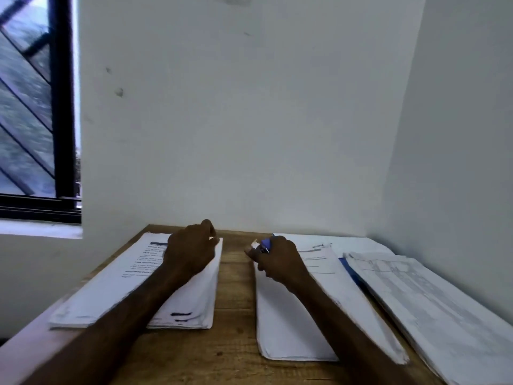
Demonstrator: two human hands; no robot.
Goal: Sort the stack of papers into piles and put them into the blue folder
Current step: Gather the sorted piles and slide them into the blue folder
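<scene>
Three piles of white papers lie on a wooden table [236,295]. My left hand [191,250] rests on the left pile [111,290], its fingers curled round that pile's far right corner. My right hand [279,261] sits at the far left corner of the middle pile [288,326] and grips a small blue object [265,243], which looks like a stapler. A lifted paper corner shows just beyond it. A sliver of the blue folder [350,269] shows between the middle pile and the right pile [433,309].
The table stands in a corner, with white walls close behind and to the right. A dark-framed window [36,112] is at the far left. A strip of bare wood runs between the left and middle piles.
</scene>
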